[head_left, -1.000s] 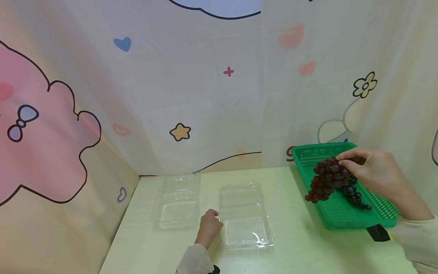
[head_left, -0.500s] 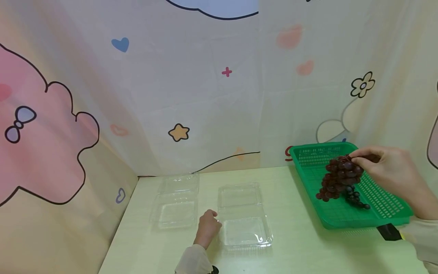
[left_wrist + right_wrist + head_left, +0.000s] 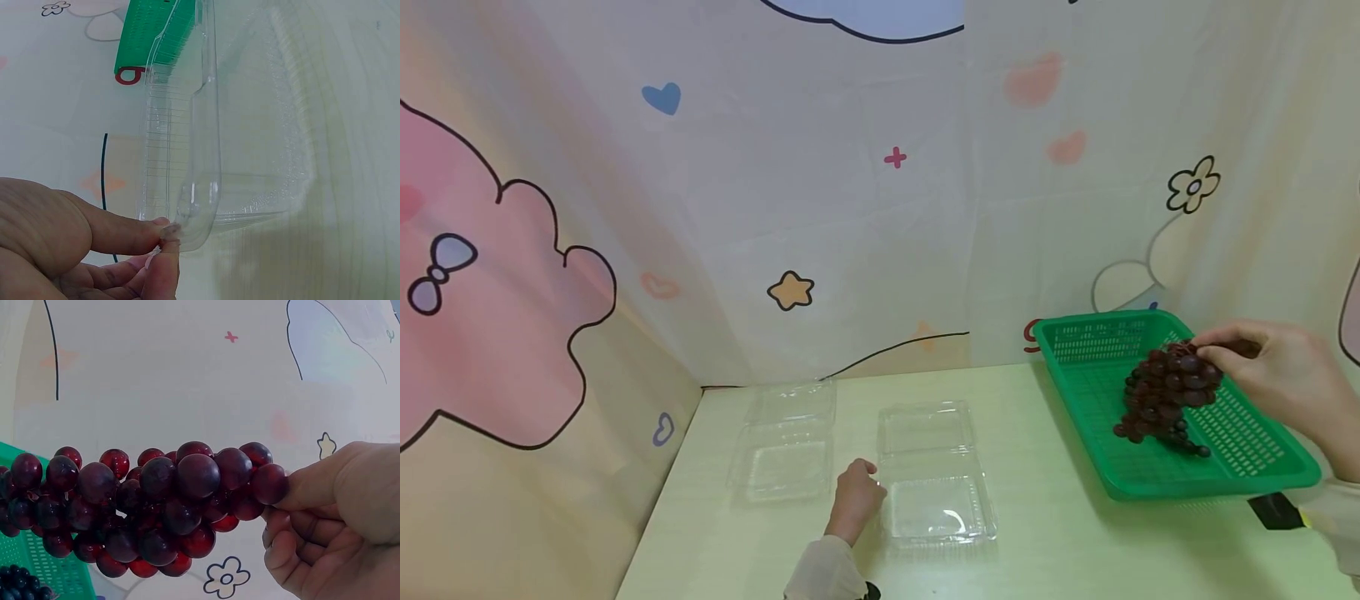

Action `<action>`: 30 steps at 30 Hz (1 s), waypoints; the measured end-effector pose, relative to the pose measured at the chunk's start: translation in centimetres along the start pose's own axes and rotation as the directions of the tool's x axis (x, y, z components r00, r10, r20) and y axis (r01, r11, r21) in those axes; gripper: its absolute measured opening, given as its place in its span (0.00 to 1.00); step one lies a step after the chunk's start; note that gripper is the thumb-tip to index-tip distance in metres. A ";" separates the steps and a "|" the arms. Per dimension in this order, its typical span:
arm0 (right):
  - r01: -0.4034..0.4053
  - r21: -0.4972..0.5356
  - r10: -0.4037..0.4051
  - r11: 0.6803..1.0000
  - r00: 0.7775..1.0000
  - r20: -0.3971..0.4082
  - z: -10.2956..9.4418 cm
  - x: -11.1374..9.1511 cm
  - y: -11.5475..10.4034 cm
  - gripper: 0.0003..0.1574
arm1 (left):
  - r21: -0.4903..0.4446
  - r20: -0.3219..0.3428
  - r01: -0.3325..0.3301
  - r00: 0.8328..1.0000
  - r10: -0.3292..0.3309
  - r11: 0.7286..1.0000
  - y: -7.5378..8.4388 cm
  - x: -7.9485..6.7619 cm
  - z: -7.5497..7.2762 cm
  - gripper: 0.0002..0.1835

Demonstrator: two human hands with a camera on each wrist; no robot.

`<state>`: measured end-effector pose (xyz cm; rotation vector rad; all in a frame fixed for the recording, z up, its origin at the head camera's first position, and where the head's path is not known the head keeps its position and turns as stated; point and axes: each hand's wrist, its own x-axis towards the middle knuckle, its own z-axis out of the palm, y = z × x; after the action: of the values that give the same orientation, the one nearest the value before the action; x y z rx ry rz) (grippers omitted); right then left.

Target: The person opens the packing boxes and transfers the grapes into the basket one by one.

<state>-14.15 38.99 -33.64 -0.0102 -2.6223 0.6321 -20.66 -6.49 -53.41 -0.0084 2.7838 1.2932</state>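
Observation:
A bunch of dark red grapes (image 3: 1172, 383) hangs over the green basket (image 3: 1078, 417) from my right hand (image 3: 1285, 367), whose thumb and fingers pinch its top end. The right wrist view shows the red grapes (image 3: 150, 506) up close, stretching left from the fingertips. Beneath them in the basket lies a bunch of black grapes (image 3: 1183, 442), partly hidden. My left hand (image 3: 855, 498) is beside the nearer right clear plastic box (image 3: 936, 508), which lies with its lid open. In the left wrist view, thumb and finger of the left hand (image 3: 106, 244) pinch the corner of the clear box (image 3: 206, 156).
A second open clear plastic box (image 3: 786, 467) lies on the pale wooden table (image 3: 700, 533), left of my left hand. Behind the table hangs a printed curtain (image 3: 850, 208), which also covers the sides.
My right hand has moved right with the red grapes, from the basket's left side to above the black grapes. The basket's near right corner has come into fuller view. My left hand stays put.

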 end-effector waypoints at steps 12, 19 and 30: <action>0.026 -0.028 -0.025 0.999 0.999 0.027 1.0 -0.6 2.6 0.04 | 0.000 0.009 0.018 1.000 -0.018 1.000 0.1 0.0 0.1 0.15; 0.021 -0.036 -0.018 0.999 0.997 0.080 1.9 -1.2 4.2 0.07 | 0.006 -0.002 0.007 1.000 -0.007 1.000 0.1 0.1 0.1 0.14; 0.014 -0.027 -0.010 1.000 0.987 0.163 3.2 -1.6 5.6 0.07 | 0.006 -0.002 0.033 0.999 -0.033 0.999 0.0 0.0 0.1 0.14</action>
<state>-14.53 42.46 -39.28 0.0509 -2.7865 0.6151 -20.68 -6.35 -53.47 -0.0540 2.7765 1.2782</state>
